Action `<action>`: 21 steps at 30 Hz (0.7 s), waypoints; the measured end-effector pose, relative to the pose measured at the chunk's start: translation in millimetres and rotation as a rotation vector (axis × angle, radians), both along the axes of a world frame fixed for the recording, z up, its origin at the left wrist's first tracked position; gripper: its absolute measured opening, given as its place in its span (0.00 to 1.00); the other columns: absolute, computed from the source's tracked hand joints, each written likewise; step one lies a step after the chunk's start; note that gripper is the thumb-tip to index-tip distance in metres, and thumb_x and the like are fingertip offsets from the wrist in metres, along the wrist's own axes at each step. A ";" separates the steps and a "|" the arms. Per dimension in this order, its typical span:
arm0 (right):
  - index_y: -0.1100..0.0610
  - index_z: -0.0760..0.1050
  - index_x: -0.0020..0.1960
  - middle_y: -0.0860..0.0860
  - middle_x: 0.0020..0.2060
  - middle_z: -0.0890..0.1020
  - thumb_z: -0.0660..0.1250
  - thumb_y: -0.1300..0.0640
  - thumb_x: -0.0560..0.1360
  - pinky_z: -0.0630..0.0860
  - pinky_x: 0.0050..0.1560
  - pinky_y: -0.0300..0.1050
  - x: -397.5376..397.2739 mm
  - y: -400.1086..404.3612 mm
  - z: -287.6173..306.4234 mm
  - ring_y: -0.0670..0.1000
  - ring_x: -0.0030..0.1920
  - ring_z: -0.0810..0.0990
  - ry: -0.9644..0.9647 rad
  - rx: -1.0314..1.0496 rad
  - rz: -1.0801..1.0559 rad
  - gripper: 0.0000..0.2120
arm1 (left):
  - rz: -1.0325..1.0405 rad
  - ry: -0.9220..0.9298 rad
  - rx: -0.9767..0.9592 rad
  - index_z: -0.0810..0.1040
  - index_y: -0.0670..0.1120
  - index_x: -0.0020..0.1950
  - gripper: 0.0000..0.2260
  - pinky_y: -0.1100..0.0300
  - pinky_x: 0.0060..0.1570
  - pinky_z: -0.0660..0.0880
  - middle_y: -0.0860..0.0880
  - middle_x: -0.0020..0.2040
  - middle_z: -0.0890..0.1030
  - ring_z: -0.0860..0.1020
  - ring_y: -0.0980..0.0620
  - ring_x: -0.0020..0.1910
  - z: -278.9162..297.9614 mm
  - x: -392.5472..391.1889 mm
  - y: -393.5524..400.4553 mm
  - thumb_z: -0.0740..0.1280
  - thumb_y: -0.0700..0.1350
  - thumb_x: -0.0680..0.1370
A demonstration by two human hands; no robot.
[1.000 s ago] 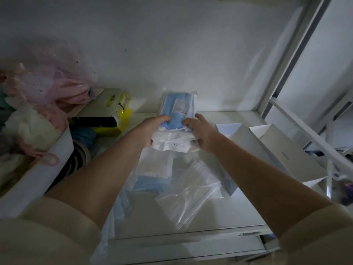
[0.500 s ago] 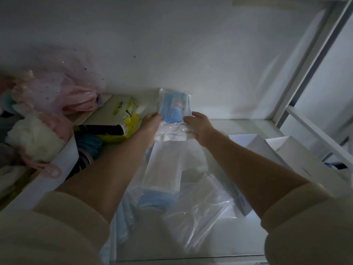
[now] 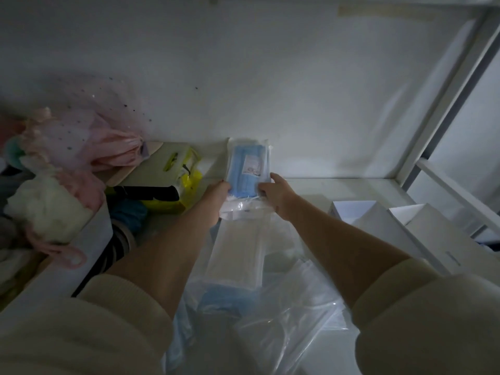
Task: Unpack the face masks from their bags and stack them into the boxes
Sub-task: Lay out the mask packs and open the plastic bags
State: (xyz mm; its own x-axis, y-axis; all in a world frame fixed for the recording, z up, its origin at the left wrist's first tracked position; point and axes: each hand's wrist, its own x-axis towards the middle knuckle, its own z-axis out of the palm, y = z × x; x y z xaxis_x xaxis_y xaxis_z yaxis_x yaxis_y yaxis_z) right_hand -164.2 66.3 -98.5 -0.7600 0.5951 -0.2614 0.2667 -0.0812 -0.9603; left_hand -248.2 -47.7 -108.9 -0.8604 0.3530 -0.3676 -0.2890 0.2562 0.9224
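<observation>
- Face masks [image 3: 244, 171], blue and sealed in a clear bag with a small printed label, sit at the far end of the white surface [image 3: 338, 185], close to the back wall, gripped from both sides.
- The left hand [image 3: 216, 192] clasps the pack's left edge, fingers curled onto it; the right hand [image 3: 276, 192] pinches the right edge, thumb raised along the side.
- A second pack of white masks [image 3: 243, 209] lies directly under the blue one, between the two wrists.
- Nearer the camera, between the bare forearms, more clear bags [image 3: 284, 320] pile up loosely, one holding white masks [image 3: 238, 255], another blue [image 3: 221, 299].
- Cream sleeves [image 3: 81, 334] are pushed up both arms.
- To the right stand open white boxes [image 3: 378, 220], near the right forearm.
- To the left, a yellow-and-black package [image 3: 165, 185] rests beside the left hand; beyond it, pink and white fabric [image 3: 67, 163] fills a bin.
</observation>
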 end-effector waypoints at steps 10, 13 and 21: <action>0.67 0.72 0.62 0.61 0.48 0.77 0.59 0.70 0.74 0.77 0.43 0.50 8.3 -2.2 -29.3 0.58 0.46 0.76 -0.147 0.051 0.064 0.17 | -0.125 -0.168 -0.022 0.71 0.38 0.63 0.14 0.56 0.36 0.73 0.41 0.41 0.76 0.76 0.45 0.37 -18.7 16.2 -11.9 0.58 0.39 0.79; 0.65 0.68 0.69 0.60 0.53 0.77 0.61 0.67 0.75 0.77 0.45 0.50 8.8 -1.6 -28.3 0.58 0.50 0.78 -0.143 0.082 0.015 0.22 | -0.119 -0.161 -0.004 0.72 0.40 0.60 0.11 0.55 0.38 0.75 0.40 0.43 0.77 0.77 0.45 0.38 -12.2 19.8 -13.2 0.59 0.40 0.79; 0.58 0.58 0.76 0.56 0.71 0.70 0.61 0.55 0.78 0.72 0.65 0.48 18.1 -3.5 -20.8 0.57 0.65 0.75 -0.133 0.136 -0.013 0.28 | -0.062 0.132 -0.110 0.74 0.44 0.62 0.16 0.54 0.49 0.72 0.41 0.52 0.76 0.76 0.43 0.51 -11.2 12.8 -9.0 0.57 0.44 0.76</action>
State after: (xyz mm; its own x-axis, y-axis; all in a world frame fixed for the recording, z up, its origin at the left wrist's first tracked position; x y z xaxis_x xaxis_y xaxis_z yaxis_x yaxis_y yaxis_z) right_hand -146.0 62.8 -119.2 -0.7160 0.6417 -0.2749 0.3915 0.0430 -0.9192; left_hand -235.3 -56.7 -120.1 -0.8816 0.3707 -0.2922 -0.1476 0.3716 0.9166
